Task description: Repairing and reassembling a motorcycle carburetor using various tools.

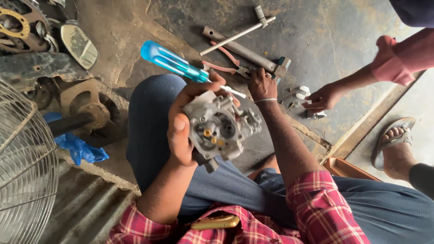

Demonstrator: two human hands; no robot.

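My left hand grips a grey metal carburettor, its open underside with brass jets facing me, above my knee. The same hand also pins a screwdriver with a clear blue handle, whose shaft points right. My right hand is stretched down to the concrete floor, fingers bent beside the jaws of red-handled pliers. Whether it holds anything is hidden by the hand's back.
Another person's hand in a pink sleeve hovers over small white parts; their sandalled foot is at the right. A T-handle wrench, a long tube spanner, a fan grille, a blue plastic bag and a mirror lie around.
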